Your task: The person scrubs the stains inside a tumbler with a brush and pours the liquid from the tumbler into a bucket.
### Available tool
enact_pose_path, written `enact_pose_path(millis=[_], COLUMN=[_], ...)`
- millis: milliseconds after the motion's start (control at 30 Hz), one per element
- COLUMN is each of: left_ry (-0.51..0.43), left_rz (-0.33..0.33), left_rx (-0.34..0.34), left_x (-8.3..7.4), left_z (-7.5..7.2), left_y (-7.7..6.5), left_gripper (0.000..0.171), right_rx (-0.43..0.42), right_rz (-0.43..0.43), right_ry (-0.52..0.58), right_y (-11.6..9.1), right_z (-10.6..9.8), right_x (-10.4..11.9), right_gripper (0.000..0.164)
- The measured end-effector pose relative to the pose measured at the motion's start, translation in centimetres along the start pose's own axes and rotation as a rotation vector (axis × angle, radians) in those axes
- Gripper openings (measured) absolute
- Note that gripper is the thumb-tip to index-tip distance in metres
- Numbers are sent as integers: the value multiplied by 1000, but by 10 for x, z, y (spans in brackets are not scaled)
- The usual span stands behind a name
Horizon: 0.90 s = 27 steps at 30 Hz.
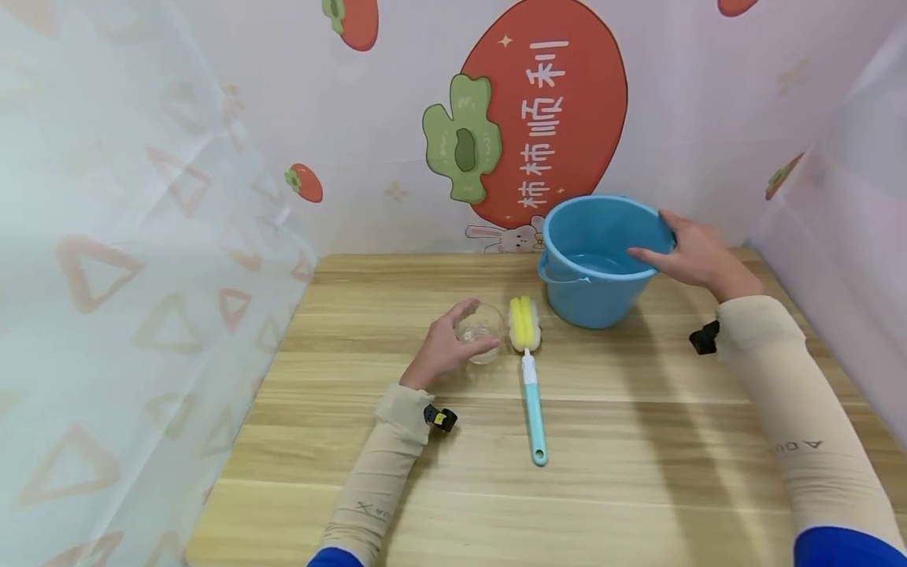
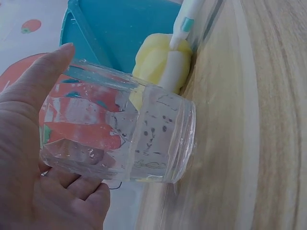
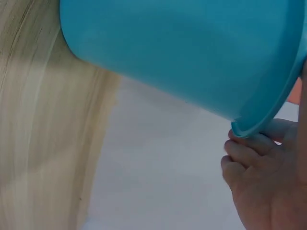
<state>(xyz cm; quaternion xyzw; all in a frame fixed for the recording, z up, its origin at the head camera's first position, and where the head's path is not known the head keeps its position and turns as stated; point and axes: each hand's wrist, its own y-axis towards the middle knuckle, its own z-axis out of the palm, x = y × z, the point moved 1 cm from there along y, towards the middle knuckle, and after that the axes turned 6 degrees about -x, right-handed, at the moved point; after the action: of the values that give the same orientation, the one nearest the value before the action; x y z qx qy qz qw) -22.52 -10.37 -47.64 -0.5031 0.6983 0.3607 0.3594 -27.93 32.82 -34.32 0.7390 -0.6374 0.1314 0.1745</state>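
Observation:
On the table stands a clear drinking glass (image 1: 482, 324), with my left hand (image 1: 448, 344) around its near-left side, thumb on one side and fingers on the other. Close up in the left wrist view, the glass (image 2: 120, 127) shows faceted walls and a thick base. My right hand (image 1: 697, 253) grips the right rim of a light blue bucket (image 1: 595, 303), its thumb over the inside edge. From the right wrist, curled fingers (image 3: 244, 155) show under the rim of the bucket (image 3: 182, 52). The inside of the bucket shows only its blue floor.
Between the glass and the bucket lies a bottle brush (image 1: 533, 409), its yellow-and-white sponge head away from me and its turquoise handle toward me. The wooden table (image 1: 340, 315) meets a printed cloth backdrop (image 1: 383, 118) at the back and on both sides.

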Motion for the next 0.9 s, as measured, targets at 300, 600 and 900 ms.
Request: enact_pose_path(millis=[300,600,900], left_ry=[73,140,114], left_rz=[12,65,79], left_rx=[21,13,-20], left_x=[-1,-3,-1], left_z=[-9,-2,-1], left_y=[-3,0,2], left_gripper=[97,102,96], right_rx=[7,-46,-98], right_rz=[80,116,96], right_ry=[155,213,296], right_y=[10,2,3], right_z=[17,21,31], right_x=[1,-8,-13], right_gripper=[107,98,91])
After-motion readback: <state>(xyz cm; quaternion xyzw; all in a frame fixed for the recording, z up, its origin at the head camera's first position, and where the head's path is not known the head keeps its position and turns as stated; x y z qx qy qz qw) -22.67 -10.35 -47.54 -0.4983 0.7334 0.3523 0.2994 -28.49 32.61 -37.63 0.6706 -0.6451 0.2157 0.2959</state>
